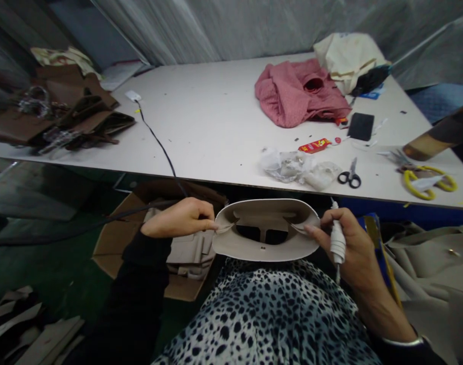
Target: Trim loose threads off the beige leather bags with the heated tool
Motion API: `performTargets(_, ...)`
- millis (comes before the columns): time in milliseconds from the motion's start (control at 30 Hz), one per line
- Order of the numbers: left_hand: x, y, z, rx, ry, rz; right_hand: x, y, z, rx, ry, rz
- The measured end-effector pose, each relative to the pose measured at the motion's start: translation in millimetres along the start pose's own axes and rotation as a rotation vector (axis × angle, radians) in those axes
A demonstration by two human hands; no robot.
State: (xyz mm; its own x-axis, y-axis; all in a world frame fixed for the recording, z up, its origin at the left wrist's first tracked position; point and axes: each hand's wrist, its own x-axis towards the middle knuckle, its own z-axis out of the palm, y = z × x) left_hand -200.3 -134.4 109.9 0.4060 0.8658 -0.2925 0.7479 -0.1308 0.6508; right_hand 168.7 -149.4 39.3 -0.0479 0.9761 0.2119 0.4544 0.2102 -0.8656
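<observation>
A beige bag body (267, 252) is held over my lap, its wide mouth facing up so that I see inside, where dark openings show. My left hand (182, 217) pinches its left side edge between thumb and fingers. On the opposite side, my right hand (349, 248) grips the right edge with thumb and fingertips. A white wrapped tool with a thin tip (338, 243) also lies in my right hand, against the fingers; its exact kind I cannot make out.
Along the white table (201, 116) lie brown bags (64, 106), a pink cloth bag (292, 91), plastic packets (292, 167), black scissors (350, 177) and yellow-handled scissors (425, 182). A cardboard box (113, 243) holding beige pieces stands below left. Beige bags (432, 253) lie at right.
</observation>
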Motion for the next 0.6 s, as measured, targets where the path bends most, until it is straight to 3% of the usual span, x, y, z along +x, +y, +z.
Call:
performTargets(133,32,27,-14.4,-0.146,0.217,0.214,8,-8,3,0.066,-0.016,-0.030)
performTargets(200,60,42,-16.9,-0.255,0.232,0.386,12,-14,5,0.104,-0.057,-0.027)
performTargets(300,106,61,-15.6,-0.262,-0.020,0.568,16,-20,8,0.137,-0.127,0.002)
performTargets(433,148,79,-2.7,-0.177,-0.431,0.634,21,-20,8,0.176,-0.171,0.032)
performTargets(500,155,84,6.6,-0.152,-0.507,0.623,23,-16,8,0.190,-0.153,0.051)
performTargets(600,156,87,20.8,-0.106,-0.476,0.566,27,-7,11,0.232,-0.098,0.090)
